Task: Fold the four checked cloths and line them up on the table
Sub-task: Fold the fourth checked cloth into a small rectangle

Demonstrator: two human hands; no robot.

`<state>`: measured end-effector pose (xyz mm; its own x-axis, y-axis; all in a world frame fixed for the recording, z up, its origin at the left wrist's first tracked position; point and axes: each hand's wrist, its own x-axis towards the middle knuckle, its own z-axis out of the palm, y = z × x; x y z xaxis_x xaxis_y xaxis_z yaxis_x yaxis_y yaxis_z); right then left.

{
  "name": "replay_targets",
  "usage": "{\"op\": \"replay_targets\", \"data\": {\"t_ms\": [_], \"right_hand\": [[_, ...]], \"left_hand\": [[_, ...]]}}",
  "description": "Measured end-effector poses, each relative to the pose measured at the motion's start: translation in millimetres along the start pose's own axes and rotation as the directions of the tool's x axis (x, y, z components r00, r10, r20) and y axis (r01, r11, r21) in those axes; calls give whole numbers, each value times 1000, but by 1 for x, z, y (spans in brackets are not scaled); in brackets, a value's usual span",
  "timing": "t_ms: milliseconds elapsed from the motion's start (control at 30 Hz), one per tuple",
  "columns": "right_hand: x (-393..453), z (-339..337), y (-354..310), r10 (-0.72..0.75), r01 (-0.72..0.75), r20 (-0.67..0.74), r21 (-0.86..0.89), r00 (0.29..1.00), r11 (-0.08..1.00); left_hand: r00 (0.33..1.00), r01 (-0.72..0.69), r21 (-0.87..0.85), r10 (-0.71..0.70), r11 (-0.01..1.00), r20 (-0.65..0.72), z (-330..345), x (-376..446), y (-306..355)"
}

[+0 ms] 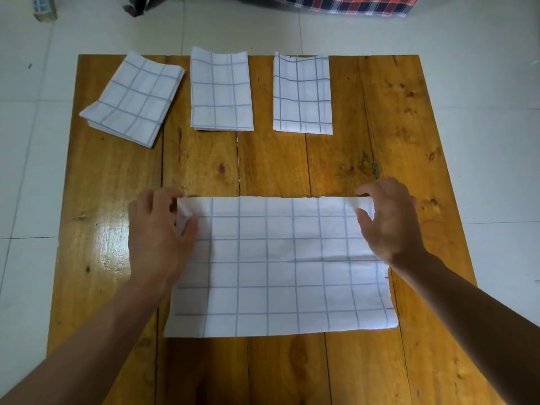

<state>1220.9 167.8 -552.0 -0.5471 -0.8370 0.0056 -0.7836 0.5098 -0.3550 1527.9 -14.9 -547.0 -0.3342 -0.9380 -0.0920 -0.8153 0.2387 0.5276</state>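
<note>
A white cloth with blue checks (280, 267) lies flat in a wide rectangle on the near half of the wooden table (409, 159). My left hand (159, 235) pinches its far left corner. My right hand (388, 220) pinches its far right corner between thumb and fingers. Along the table's far edge lie three folded checked cloths: a left one (133, 97) turned at an angle, a middle one (220, 89) and a right one (302, 93), both straight. Gaps of bare wood separate them.
The table stands on a pale tiled floor (482, 112). A red and blue plaid fabric (365, 4) lies on the floor beyond the table. A small box (43, 7) sits at the far left. Bare wood lies to the right of the folded row.
</note>
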Motion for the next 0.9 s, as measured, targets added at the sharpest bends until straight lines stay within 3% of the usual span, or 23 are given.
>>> {"op": "replay_targets", "data": {"t_ms": [167, 400, 633, 900], "right_hand": [[-23, -3, -14, -162, 162, -11, 140, 987, 977], [-75, 9, -49, -280, 256, 196, 138, 940, 957], [-116, 18, -69, -293, 267, 312, 125, 904, 956], [-155, 43, -78, -276, 280, 334, 37, 901, 959]], "left_hand": [[990, -139, 9, 139, 990, -1, -2, -19, 2], [951, -272, 62, 258, 960, 170, 5, -67, 3], [894, -376, 116, 327, 919, 307, 12, -116, 5], [816, -510, 159, 416, 845, 402, 25, -149, -8]]}}
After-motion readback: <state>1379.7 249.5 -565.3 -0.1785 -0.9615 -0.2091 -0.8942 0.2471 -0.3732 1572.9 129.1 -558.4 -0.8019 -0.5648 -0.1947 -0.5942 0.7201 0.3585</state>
